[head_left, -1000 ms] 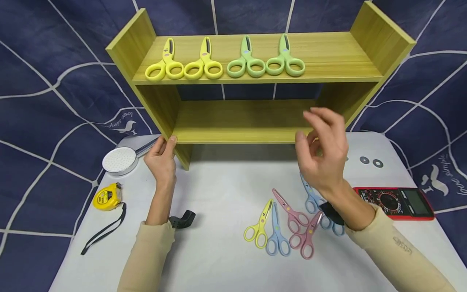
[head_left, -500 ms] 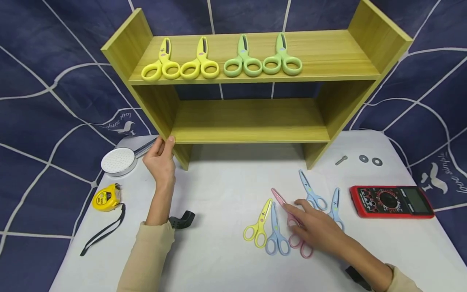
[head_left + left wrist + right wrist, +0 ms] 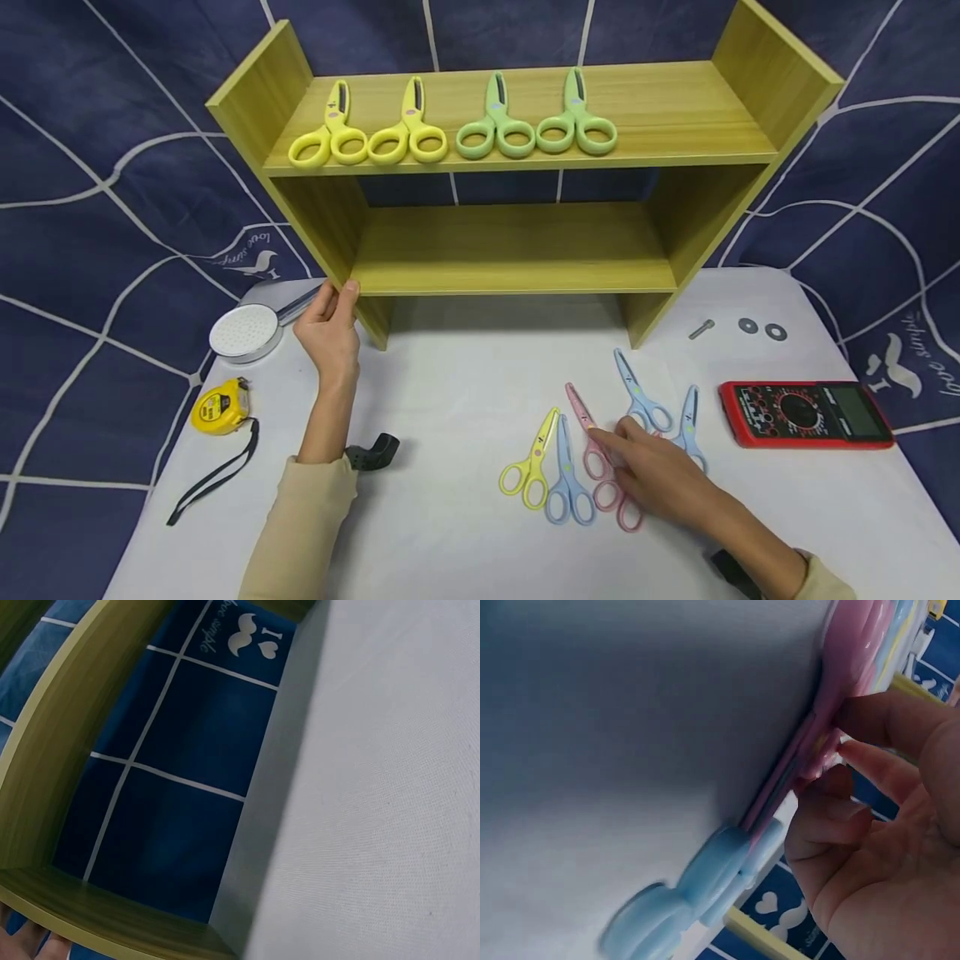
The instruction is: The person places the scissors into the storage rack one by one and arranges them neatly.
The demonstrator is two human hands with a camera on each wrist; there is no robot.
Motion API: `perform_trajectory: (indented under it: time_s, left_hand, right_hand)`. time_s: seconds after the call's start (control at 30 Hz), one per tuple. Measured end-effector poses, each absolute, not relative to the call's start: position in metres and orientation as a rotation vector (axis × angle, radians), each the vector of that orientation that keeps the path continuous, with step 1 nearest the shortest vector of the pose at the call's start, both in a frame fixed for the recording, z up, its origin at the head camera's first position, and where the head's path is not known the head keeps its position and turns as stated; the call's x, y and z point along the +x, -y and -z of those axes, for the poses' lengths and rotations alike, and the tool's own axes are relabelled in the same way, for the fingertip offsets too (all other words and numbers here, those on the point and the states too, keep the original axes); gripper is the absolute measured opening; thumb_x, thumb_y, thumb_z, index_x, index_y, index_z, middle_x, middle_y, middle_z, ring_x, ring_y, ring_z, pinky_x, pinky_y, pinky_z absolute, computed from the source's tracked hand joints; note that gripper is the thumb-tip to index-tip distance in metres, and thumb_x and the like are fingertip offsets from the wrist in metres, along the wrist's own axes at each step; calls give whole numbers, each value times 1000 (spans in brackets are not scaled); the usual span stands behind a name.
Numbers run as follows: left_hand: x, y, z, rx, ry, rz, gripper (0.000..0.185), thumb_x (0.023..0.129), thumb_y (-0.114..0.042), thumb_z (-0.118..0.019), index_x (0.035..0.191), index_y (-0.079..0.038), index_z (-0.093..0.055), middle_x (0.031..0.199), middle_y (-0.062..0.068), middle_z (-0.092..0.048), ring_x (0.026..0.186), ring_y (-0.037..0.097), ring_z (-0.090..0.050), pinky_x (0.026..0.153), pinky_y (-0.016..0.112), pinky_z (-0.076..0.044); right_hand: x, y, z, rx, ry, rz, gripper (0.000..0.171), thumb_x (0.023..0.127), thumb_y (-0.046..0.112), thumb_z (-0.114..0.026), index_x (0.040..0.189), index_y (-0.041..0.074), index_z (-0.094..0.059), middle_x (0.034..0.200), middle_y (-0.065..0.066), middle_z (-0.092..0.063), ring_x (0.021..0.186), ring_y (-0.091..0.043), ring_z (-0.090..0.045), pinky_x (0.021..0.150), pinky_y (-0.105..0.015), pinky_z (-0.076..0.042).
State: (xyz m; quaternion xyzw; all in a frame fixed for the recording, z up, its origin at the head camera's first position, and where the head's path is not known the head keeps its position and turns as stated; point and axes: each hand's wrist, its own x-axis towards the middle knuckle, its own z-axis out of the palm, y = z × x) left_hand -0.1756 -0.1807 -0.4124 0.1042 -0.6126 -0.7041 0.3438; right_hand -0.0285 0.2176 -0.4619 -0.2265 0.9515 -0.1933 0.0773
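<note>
My left hand (image 3: 330,333) grips the lower left side of a yellowish wooden shelf (image 3: 517,250), thumb at its front edge. In the left wrist view only its fingertips (image 3: 52,949) show. My right hand (image 3: 667,479) reaches down to the table and pinches pink scissors (image 3: 577,404) near the pivot. A second pair of pink scissors (image 3: 606,507) lies partly hidden beneath this hand. Beside them are yellow scissors (image 3: 543,433) and blue scissors (image 3: 565,454). Two more blue scissors (image 3: 630,382) lie beyond the hand.
On the upper board stand two yellow scissors (image 3: 337,129) and two green scissors (image 3: 496,123). A shower head (image 3: 246,332) and a tape measure (image 3: 221,407) lie left. To the right are a red multimeter (image 3: 806,414), a bolt (image 3: 701,329) and two washers (image 3: 776,332).
My right hand has come down from the shelf's right side to the pink scissors, whose tip has shifted slightly right. The left hand stays on the shelf.
</note>
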Motion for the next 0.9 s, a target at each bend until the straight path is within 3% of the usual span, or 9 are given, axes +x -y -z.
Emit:
perform_trajectory:
  time_s: [0.2, 0.6, 0.73, 0.9]
  left_hand:
    - [-176, 180, 413, 272, 1617, 1790, 31, 89, -11, -73, 120, -5, -70, 110, 18, -70, 93, 15, -70, 66, 21, -54]
    - [-177, 181, 416, 278, 1600, 1798, 32, 89, -11, -74, 120, -5, -70, 110, 17, -70, 90, 13, -70, 68, 20, -55]
    - [-178, 181, 416, 281, 1595, 1807, 31, 88, -10, -75, 119, -5, -70, 109, 17, -70, 85, 11, -69, 64, 18, -53]
    - [-177, 180, 415, 297, 1586, 1829, 31, 88, -10, -74, 119, -5, -70, 110, 18, -70, 89, 13, -70, 70, 21, -56]
  right_hand:
    - [-32, -212, 460, -756, -2838, 410, 52, 85, 20, -77, 134, 28, -63, 85, 4, -43, 54, -7, -36, 48, -20, -34]
    - [-38, -217, 462, -885, -2756, 572, 48, 81, 24, -80, 127, 15, -67, 86, 8, -47, 60, -1, -40, 51, -19, -37]
    - [-41, -222, 457, -922, -2808, 673, 48, 78, 20, -81, 124, 14, -67, 87, 10, -49, 62, 0, -40, 53, -19, -38]
    - [-48, -227, 431, -1011, -2920, 831, 51, 74, 12, -79, 124, 16, -66, 90, 9, -51, 64, 2, -42, 52, -16, -39]
